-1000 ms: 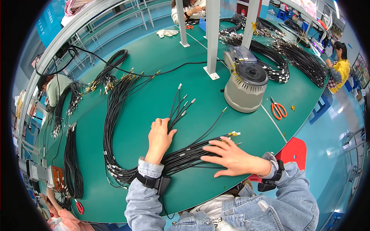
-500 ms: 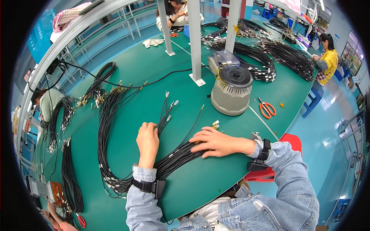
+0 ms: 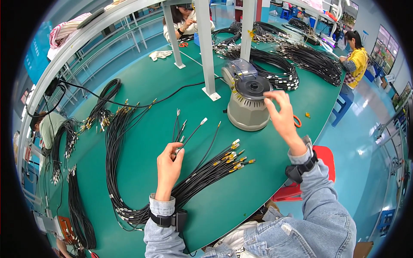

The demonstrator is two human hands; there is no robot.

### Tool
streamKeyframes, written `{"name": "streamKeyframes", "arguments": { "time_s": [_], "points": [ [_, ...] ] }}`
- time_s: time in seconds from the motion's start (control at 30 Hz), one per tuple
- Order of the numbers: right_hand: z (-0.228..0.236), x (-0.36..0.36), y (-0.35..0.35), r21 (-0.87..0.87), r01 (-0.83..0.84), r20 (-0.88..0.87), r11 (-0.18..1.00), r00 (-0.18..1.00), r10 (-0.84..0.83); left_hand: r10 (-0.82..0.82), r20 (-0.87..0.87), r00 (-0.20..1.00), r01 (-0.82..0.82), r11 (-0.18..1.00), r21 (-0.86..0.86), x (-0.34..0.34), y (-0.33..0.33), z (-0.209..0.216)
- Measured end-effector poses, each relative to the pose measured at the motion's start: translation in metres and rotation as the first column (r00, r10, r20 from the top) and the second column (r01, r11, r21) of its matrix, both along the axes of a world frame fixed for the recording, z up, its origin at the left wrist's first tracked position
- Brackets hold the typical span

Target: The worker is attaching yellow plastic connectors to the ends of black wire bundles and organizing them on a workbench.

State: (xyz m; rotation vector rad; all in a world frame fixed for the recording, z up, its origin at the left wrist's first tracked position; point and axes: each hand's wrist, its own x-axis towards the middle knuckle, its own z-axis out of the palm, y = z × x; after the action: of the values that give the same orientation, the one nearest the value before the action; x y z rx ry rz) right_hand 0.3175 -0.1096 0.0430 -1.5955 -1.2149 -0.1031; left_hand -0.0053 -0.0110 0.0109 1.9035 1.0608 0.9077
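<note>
My left hand (image 3: 168, 168) is closed in a pinch on a black cable (image 3: 192, 133) with a white connector at its tip. A few loose cable ends stand beside these fingers. My right hand (image 3: 284, 119) is raised, fingers curved and apart, at the right side of a beige round tape dispenser (image 3: 248, 112) with a black disc on top and a clear cover. No thing shows in that hand. Below and between my hands lies a thick bundle of black cables (image 3: 202, 182), its ends tagged yellow and white. The bundle curves left under my left wrist.
Orange-handled scissors (image 3: 297, 121) lie partly behind my right hand. Grey metal posts (image 3: 205, 51) stand on the green table (image 3: 232, 193). More cable bundles (image 3: 81, 206) lie left and at the back right (image 3: 309, 62). A red stool (image 3: 325, 165) stands right. Other people work around the table.
My right hand has left the cable bundle and moved up and right to the dispenser. My left hand now lifts a single cable end. The view has shifted slightly.
</note>
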Motion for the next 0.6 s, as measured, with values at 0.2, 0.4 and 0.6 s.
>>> {"name": "streamKeyframes", "arguments": {
  "time_s": [0.2,0.4,0.6],
  "points": [
    [0.016,0.014,0.025,-0.052,0.131,0.508,0.990,0.857,-0.086,-0.011,0.012,1.000,0.011,1.000,0.027,0.000,-0.003,0.004],
    [0.020,0.020,0.031,-0.053,0.115,0.545,0.992,0.836,-0.067,-0.031,0.083,0.996,0.031,1.000,-0.004,0.006,-0.016,0.027],
    [0.015,-0.007,0.003,0.141,0.004,0.172,0.990,0.985,-0.029,-0.059,0.118,0.991,0.055,0.998,0.038,0.007,-0.034,0.045]
  ]
}}
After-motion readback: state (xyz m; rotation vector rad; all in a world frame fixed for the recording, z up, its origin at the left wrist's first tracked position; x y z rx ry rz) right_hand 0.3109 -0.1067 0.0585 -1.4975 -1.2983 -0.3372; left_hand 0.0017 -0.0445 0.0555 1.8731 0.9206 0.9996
